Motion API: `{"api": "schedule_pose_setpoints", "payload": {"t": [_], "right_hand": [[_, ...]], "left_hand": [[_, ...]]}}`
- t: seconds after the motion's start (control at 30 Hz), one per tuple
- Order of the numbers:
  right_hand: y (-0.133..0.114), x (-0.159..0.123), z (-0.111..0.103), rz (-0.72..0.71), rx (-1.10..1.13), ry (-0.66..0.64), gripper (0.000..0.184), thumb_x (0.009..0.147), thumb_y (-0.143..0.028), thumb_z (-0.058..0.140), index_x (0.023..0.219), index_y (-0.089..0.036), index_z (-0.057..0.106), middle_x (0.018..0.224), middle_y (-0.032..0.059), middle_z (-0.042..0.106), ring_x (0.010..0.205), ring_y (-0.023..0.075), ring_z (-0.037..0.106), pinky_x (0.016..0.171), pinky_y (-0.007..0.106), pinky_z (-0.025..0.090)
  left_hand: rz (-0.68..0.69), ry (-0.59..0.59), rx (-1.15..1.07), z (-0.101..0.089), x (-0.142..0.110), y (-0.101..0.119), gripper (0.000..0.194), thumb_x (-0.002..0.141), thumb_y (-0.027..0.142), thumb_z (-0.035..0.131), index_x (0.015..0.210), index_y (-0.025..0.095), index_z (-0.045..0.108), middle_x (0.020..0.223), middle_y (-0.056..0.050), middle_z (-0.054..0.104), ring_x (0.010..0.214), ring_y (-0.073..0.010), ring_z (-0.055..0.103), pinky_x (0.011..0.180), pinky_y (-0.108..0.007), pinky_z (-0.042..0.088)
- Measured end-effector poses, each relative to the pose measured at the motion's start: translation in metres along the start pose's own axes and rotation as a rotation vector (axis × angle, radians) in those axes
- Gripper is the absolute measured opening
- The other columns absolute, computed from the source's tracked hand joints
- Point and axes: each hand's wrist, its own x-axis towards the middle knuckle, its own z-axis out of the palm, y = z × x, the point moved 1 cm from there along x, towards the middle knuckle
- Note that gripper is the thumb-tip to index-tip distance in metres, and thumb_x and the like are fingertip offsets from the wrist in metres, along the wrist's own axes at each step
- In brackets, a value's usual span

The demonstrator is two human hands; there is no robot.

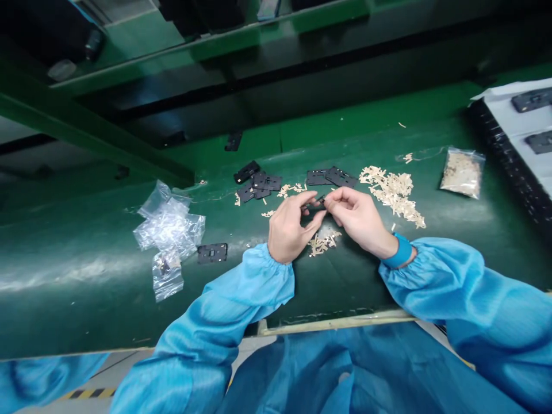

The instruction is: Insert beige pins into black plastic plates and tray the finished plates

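Blue sleeves (207, 310) reach over a green counter (86, 299). Left hand (287, 233) and right hand (357, 218) each hold a narrow grip on a small black plastic part (314, 205) between them, its long axis running eight to two o'clock.

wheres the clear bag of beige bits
The clear bag of beige bits lies toward the right of the head view on the green bench, just past the loose pile of beige pieces and beside the black-edged white sheet.
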Motion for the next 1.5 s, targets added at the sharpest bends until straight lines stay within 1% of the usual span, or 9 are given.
{"api": "schedule_pose_setpoints", "payload": {"t": [0.17, 0.33, 0.5, 0.73, 0.9, 1.0, 1.13, 1.27, 1.5], "right_hand": [[-0.005, 0.005, -0.009, -0.044, -0.103, 0.023, 0.013, 0.083, -0.030, 0.067, 0.080, -0.019, 0.063, 0.063, -0.0035, 0.056, 0.054, 0.0092, 0.045, 0.051, 0.025, 0.035], [-0.007, 0.006, -0.013, -0.075, -0.168, -0.027, 0.016, 0.083, -0.032, 0.068, 0.077, -0.019, 0.061, 0.064, -0.0025, 0.058, 0.053, 0.0094, 0.047, 0.050, 0.025, 0.036], [-0.008, 0.005, -0.013, -0.074, -0.152, -0.075, 0.017, 0.081, -0.031, 0.071, 0.075, -0.019, 0.062, 0.065, -0.0012, 0.060, 0.053, 0.0093, 0.048, 0.050, 0.025, 0.036], [-0.007, 0.008, -0.015, -0.048, 0.059, 0.097, 0.016, 0.085, -0.033, 0.069, 0.084, -0.021, 0.059, 0.067, -0.0033, 0.058, 0.046, 0.0072, 0.045, 0.042, 0.024, 0.033], [-0.005, 0.006, -0.011, -0.037, 0.087, 0.007, 0.033, 0.082, -0.038, 0.077, 0.101, -0.022, 0.056, 0.078, -0.0034, 0.062, 0.048, 0.0074, 0.052, 0.042, 0.023, 0.039], [-0.004, 0.005, -0.011, -0.062, 0.075, -0.024, 0.033, 0.083, -0.039, 0.077, 0.101, -0.021, 0.056, 0.075, -0.0040, 0.061, 0.051, 0.0085, 0.054, 0.045, 0.023, 0.043], [-0.006, 0.004, -0.013, -0.077, 0.012, -0.031, 0.021, 0.085, -0.036, 0.075, 0.088, -0.020, 0.062, 0.066, -0.0036, 0.060, 0.052, 0.0092, 0.053, 0.049, 0.024, 0.044], [-0.009, 0.001, -0.012, -0.063, -0.041, -0.083, 0.014, 0.082, -0.030, 0.073, 0.080, -0.018, 0.064, 0.068, -0.0004, 0.064, 0.052, 0.0093, 0.052, 0.049, 0.025, 0.043], [-0.004, -0.002, -0.011, -0.053, -0.285, -0.132, 0.007, 0.076, -0.019, 0.069, 0.073, -0.019, 0.062, 0.065, -0.0008, 0.063, 0.056, 0.0107, 0.051, 0.052, 0.024, 0.041]], "left_hand": [[-0.499, -0.142, -0.609, 0.004, 0.012, -0.005, 0.027, 0.100, 0.043, 0.054, 0.114, 0.020, 0.054, 0.109, -0.011, 0.075, 0.077, -0.0142, 0.071, 0.060, -0.025, 0.056], [-0.648, -0.322, -0.886, 0.006, 0.015, -0.008, 0.030, 0.095, 0.041, 0.064, 0.113, 0.018, 0.057, 0.107, -0.012, 0.077, 0.080, -0.0158, 0.076, 0.070, -0.029, 0.064], [-0.630, -0.308, -0.859, 0.004, 0.013, -0.005, 0.033, 0.092, 0.042, 0.070, 0.112, 0.017, 0.063, 0.103, -0.010, 0.078, 0.078, -0.0166, 0.076, 0.066, -0.028, 0.064], [-0.436, -0.208, -0.600, -0.007, 0.017, -0.011, 0.039, 0.100, 0.039, 0.055, 0.132, 0.019, 0.067, 0.104, -0.010, 0.078, 0.079, -0.0138, 0.065, 0.063, -0.025, 0.054], [-0.439, -0.281, -0.648, -0.005, 0.012, -0.016, 0.043, 0.103, 0.043, 0.048, 0.138, 0.027, 0.067, 0.116, -0.009, 0.072, 0.079, -0.0138, 0.062, 0.069, -0.028, 0.054], [-0.489, -0.303, -0.712, -0.001, 0.008, -0.019, 0.044, 0.097, 0.038, 0.058, 0.140, 0.029, 0.064, 0.131, -0.008, 0.066, 0.075, -0.0125, 0.061, 0.066, -0.028, 0.054], [-0.552, -0.195, -0.745, 0.001, 0.010, -0.017, 0.037, 0.090, 0.038, 0.070, 0.123, 0.021, 0.067, 0.120, -0.008, 0.069, 0.070, -0.0106, 0.061, 0.065, -0.028, 0.056], [-0.588, -0.024, -0.780, 0.000, 0.014, -0.012, 0.036, 0.082, 0.044, 0.080, 0.101, 0.020, 0.063, 0.101, -0.005, 0.073, 0.091, -0.0171, 0.072, 0.082, -0.032, 0.061], [-0.698, -0.046, -0.863, 0.002, 0.013, -0.003, 0.035, 0.078, 0.041, 0.084, 0.094, 0.020, 0.061, 0.086, -0.002, 0.078, 0.073, -0.0144, 0.075, 0.066, -0.025, 0.063]]}}
